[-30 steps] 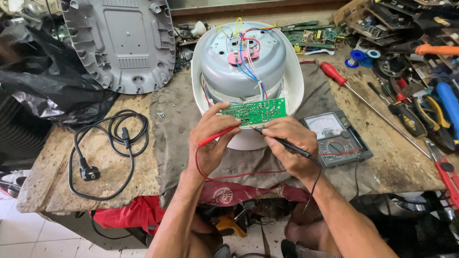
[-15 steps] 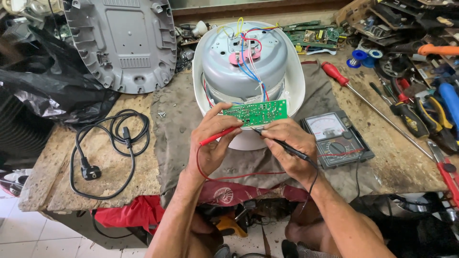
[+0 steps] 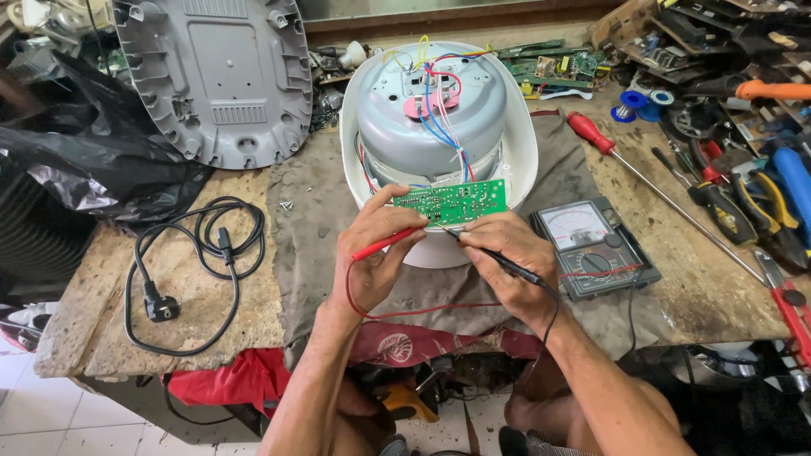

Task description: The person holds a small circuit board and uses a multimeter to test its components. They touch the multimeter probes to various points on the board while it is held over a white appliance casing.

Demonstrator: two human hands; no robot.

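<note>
Left hand: pinching red probe, thumb up against left edge of green circuit board. Right hand: pinching black probe, tip at board's lower edge. Board wired by coloured leads to upturned grey-and-white cooker body, sitting at its near rim. Analog multimeter just right of right hand, on grey cloth. Red-handled screwdriver further right. Black power cord coiled well left. Grey base cover leaning at back.

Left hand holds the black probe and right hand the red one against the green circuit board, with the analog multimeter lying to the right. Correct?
Not quite. The head view shows the probes swapped: the left hand holds the red probe, the right hand the black probe. The green circuit board and analog multimeter are as stated.
</note>
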